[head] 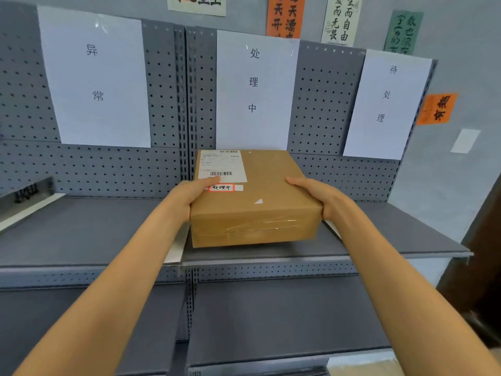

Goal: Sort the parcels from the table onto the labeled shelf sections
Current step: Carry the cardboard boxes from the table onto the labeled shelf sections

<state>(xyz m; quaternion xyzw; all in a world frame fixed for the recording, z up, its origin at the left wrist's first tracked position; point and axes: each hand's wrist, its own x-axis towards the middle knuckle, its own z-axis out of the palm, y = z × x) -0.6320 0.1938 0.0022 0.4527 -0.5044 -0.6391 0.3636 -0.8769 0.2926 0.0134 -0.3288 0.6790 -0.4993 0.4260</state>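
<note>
Brown cardboard parcel (254,196), taped along its near face, held from both sides over the middle shelf section (271,253). Its small red-bordered sticker (221,187) appears to carry the same characters as the paper sign (256,88) on the pegboard directly behind it, so this section is judged the correct one. The left hand (189,196) grips the parcel's left edge, thumb lying on the top face beside the sticker; the right hand (320,198) grips the right edge, thumb on top, remaining fingers hidden behind the box. Whether the base already rests on the shelf or hangs just above it cannot be told from this angle. To finish the step well, the parcel should be set down level, pushed back toward the pegboard clear of the front lip, kept between the dividers, and both hands released together.
</note>
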